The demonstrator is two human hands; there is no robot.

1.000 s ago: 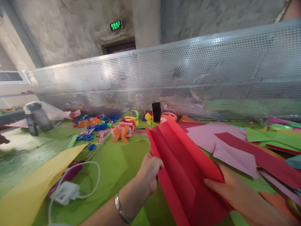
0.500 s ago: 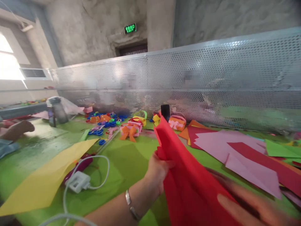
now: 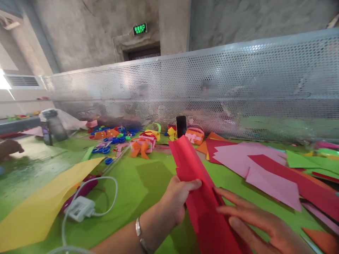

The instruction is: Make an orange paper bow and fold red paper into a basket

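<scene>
The red paper (image 3: 205, 208) is held over the green table (image 3: 140, 194), well short of its far edge. It is pinched by the left hand (image 3: 176, 197); the right hand (image 3: 267, 225) is loosely spread, perhaps touching the paper. Folds are best kept straight and pressed gently.

Folded paper (image 3: 205, 210) is showing plain red. Worktop (image 3: 140, 197) beneath it is showing lime green. Left of folded paper, long sheet (image 3: 45, 204) is showing yellow. Right of it, jagged sheet (image 3: 235, 152) is showing pale pink. Beyond it, screen (image 3: 243, 67) is showing silvery hole-dotted pattern.
</scene>
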